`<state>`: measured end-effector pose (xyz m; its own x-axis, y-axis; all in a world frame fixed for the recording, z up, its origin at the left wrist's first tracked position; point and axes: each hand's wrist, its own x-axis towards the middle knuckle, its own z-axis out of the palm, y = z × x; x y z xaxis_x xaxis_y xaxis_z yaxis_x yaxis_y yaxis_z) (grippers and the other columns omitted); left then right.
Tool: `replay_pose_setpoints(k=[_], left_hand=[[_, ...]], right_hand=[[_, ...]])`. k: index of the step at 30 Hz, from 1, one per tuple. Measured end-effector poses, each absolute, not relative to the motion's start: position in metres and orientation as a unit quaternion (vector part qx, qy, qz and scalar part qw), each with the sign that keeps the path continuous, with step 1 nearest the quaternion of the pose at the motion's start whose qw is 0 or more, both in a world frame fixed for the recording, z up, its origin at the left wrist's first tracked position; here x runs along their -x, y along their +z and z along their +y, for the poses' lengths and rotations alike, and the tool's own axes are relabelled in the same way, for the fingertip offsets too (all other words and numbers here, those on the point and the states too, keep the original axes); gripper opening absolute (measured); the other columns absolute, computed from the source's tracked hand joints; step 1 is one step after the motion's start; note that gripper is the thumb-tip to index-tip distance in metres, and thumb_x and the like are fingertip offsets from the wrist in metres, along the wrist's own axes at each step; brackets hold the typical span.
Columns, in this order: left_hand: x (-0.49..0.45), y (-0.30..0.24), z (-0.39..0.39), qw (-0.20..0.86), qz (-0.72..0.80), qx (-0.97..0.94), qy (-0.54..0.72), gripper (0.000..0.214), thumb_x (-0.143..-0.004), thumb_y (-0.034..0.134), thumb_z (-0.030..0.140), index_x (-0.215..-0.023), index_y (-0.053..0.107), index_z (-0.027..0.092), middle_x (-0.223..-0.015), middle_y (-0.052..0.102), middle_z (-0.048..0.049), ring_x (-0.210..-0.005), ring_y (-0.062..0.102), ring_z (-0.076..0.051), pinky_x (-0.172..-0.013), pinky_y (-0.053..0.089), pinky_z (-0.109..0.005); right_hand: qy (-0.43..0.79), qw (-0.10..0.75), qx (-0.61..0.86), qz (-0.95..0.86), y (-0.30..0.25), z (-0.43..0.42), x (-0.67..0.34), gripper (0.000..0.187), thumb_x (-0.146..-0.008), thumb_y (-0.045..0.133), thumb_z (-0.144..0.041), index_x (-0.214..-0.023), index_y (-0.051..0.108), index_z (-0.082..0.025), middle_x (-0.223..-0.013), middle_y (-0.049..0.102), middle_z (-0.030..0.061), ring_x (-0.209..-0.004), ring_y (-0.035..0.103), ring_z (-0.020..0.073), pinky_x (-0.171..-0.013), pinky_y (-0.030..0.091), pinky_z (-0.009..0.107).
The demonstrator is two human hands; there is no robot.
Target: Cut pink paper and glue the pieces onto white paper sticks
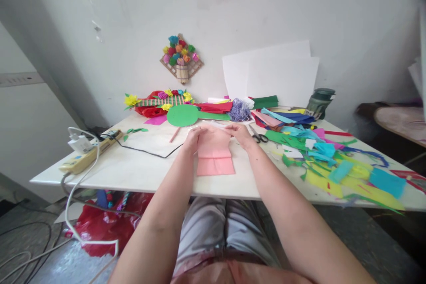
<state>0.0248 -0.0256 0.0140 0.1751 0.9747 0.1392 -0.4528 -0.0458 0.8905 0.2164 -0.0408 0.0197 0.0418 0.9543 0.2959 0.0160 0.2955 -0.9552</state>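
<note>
A sheet of pink crepe paper [214,146] lies in front of me, with a crease across its lower part and its near end flat on the table. My left hand [193,136] pinches its far left edge. At the far right corner, my right hand [240,135] has its fingers closed on the same paper. A pair of black-handled scissors [258,136] rests just right of my right hand. Left of my left hand lies a short pink strip [175,135]. Beyond the hands is a green paddle-shaped piece [183,115].
Colourful paper scraps [328,164] cover the table's right side, near a dark green bottle [320,103]. A power strip [89,153] with cables sits at the left. Paper flowers [166,97], folded red paper [213,107] and purple shredded strands [240,110] line the back.
</note>
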Motion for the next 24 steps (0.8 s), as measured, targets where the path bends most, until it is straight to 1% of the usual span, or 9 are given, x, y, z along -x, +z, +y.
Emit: replay_pose_setpoints(k=[5, 15, 22, 24], left_hand=[[-0.0233, 0.0145, -0.0274, 0.623, 0.293, -0.464, 0.557, 0.012, -0.053, 0.068, 0.022, -0.059, 0.061, 0.014, -0.057, 0.060, 0.0005, -0.052, 0.051, -0.012, -0.050, 0.036, -0.024], [-0.0219, 0.0115, -0.0262, 0.610, 0.288, -0.495, 0.547, 0.013, -0.055, 0.067, 0.023, -0.062, 0.062, 0.013, -0.060, 0.060, -0.0007, -0.053, 0.052, -0.013, -0.054, 0.037, -0.025], [-0.0221, 0.0166, -0.0299, 0.606, 0.300, -0.486, 0.554, 0.018, -0.053, 0.070, 0.023, -0.052, 0.054, 0.014, -0.048, 0.049, 0.0034, -0.045, 0.042, -0.008, -0.048, 0.030, -0.023], [-0.0224, 0.0174, -0.0307, 0.598, 0.305, -0.490, 0.557, 0.018, -0.052, 0.070, 0.024, -0.053, 0.054, 0.014, -0.048, 0.049, 0.0034, -0.044, 0.042, -0.008, -0.048, 0.029, -0.023]], right_hand=[[0.418, 0.575, 0.437, -0.551, 0.0145, -0.0456, -0.2186, 0.023, -0.049, 0.071, -0.029, -0.065, 0.063, -0.015, -0.056, 0.060, -0.0020, -0.052, 0.051, 0.0101, -0.055, 0.043, 0.026], [0.358, 0.576, 0.451, -0.580, 0.0149, -0.0440, -0.2157, 0.023, -0.051, 0.070, -0.034, -0.063, 0.065, -0.015, -0.053, 0.058, -0.0023, -0.049, 0.048, 0.0097, -0.051, 0.041, 0.025], [0.351, 0.572, 0.453, -0.588, 0.0145, -0.0442, -0.2159, 0.024, -0.052, 0.070, -0.037, -0.063, 0.065, -0.016, -0.051, 0.055, -0.0028, -0.047, 0.046, 0.0109, -0.051, 0.042, 0.028], [0.346, 0.569, 0.454, -0.591, 0.0139, -0.0437, -0.2160, 0.025, -0.052, 0.070, -0.038, -0.064, 0.065, -0.017, -0.050, 0.055, -0.0031, -0.046, 0.046, 0.0110, -0.051, 0.043, 0.029]])
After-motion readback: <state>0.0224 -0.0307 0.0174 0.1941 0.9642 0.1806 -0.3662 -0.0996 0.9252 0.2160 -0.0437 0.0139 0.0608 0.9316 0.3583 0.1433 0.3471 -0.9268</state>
